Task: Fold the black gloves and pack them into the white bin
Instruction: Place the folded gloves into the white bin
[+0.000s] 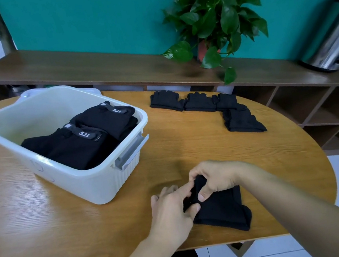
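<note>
A black glove (223, 210) lies on the wooden table (48, 232) near its front edge. My left hand (171, 210) pinches the glove's left part between thumb and fingers. My right hand (212, 179) grips the glove's upper end with curled fingers, thumb on the fabric. The white bin (97, 182) stands at the left and holds two folded black gloves (79, 145) with grey "5.11" straps. Several more black gloves (199, 102) lie in a row at the table's far side, one (241, 121) a bit nearer.
A long wooden shelf unit (90, 67) runs behind the table, bearing a potted green plant (214, 19) and a steel urn (334, 39) at the right. The table's rounded right edge (319, 150) drops to a white tiled floor.
</note>
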Demonstrator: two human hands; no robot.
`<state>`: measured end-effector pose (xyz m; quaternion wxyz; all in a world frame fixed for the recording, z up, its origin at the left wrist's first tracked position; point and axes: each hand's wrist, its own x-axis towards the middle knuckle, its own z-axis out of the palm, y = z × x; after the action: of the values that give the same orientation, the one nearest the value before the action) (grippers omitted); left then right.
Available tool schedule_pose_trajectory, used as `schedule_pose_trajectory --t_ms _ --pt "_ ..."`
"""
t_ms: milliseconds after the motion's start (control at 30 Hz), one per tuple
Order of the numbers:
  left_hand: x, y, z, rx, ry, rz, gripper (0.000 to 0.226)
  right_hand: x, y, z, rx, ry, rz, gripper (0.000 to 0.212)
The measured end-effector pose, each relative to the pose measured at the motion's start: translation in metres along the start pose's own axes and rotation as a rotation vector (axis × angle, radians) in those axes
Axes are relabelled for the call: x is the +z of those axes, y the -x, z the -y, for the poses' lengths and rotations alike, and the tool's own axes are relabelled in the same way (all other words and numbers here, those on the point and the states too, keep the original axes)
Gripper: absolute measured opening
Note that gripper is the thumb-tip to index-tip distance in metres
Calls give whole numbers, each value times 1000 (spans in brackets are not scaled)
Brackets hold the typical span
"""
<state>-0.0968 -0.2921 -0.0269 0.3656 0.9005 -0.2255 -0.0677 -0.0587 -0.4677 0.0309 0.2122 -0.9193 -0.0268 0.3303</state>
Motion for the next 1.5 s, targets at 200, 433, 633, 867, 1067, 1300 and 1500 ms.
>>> schedule_pose_trajectory --t_ms 200,433,633,867,1067,1300,1500 --pt "-6 1 2 -7 98 33 59 1 10 -7 17 -115 -17 28" --pt "-31 3 -17 76 177 3 72 -25 54 -9 -5 -202 -159 28" --pt "-66 -4 -43 162 213 -44 75 -70 103 5 -46 -189 -306 26" --pt "-127 -10 -48 217 208 -146 77 -118 136 33 -36 -184 -437 42" --pt "-203 -14 -14 131 159 -266 79 -165 130 68 -69 -146 -501 25" --pt "-275 -14 59 -45 -14 -396 120 -221 92 140 -133 -75 -550 25" --pt "-289 -17 105 -211 -214 -336 162 -262 32 211 -229 -1 -526 25"
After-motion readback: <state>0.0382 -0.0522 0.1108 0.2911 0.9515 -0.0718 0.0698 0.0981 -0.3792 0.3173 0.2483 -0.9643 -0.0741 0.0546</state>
